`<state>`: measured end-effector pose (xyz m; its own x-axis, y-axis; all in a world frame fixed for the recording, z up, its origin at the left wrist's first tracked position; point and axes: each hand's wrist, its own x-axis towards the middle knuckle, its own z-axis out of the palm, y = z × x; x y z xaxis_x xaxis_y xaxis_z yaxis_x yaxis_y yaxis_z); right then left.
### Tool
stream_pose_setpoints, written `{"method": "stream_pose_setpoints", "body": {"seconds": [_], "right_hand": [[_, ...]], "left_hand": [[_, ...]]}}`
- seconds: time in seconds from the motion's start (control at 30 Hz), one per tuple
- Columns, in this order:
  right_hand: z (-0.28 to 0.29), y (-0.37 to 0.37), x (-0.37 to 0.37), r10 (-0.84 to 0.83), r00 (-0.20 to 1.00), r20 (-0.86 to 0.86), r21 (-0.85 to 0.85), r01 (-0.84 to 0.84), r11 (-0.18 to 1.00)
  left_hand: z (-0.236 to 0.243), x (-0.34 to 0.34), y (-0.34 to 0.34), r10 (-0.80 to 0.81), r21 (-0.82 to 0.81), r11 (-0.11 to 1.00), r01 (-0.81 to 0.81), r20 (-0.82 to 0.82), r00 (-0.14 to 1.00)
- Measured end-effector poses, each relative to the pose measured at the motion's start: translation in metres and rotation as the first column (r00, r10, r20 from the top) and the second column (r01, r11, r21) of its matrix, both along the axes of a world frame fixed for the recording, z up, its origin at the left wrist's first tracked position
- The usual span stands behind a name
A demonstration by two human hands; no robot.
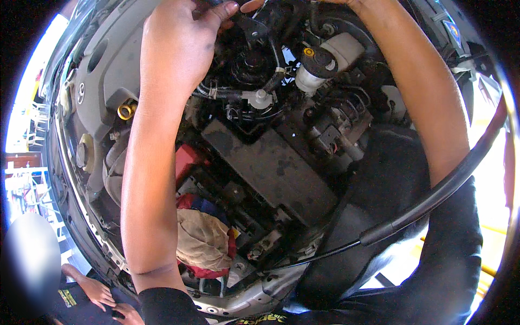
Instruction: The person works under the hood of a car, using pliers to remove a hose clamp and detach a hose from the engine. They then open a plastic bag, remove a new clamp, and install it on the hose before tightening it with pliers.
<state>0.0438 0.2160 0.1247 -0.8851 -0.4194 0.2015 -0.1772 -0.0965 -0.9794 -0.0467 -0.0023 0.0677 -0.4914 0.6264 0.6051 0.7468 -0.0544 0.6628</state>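
My left hand (192,24) reaches to the top of the engine bay, its thumb bent and its fingers curled on a dark part I cannot make out, beside a black bracket (254,33). My right hand (253,5) is mostly cut off at the top edge; a fingertip shows near my left thumb. Below them lie black hoses with clamps (279,73), a metal fitting (259,100) and a translucent reservoir (311,81) with a black cap.
A grey engine cover (100,65) is at left, a black battery cover (262,168) in the middle. A bundled cloth (200,238) lies low. A black support rod (411,211) crosses at right. Another person's hands (103,295) rest at lower left.
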Motion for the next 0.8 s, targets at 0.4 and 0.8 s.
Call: {"method": "stream_pose_setpoints", "body": {"seconds": [0.4, 0.8], "right_hand": [[-0.008, -0.018, -0.020, -0.011, 0.994, -0.109, -0.033, 0.008, 0.999], [-0.008, -0.022, -0.018, -0.082, 0.990, -0.115, -0.046, 0.077, 0.996]], "left_hand": [[0.015, 0.009, -0.006, 0.063, -0.055, 0.996, -0.067, -0.076, 0.995], [0.012, -0.006, -0.002, -0.010, -0.037, 0.999, 0.006, -0.108, 0.994]]}}
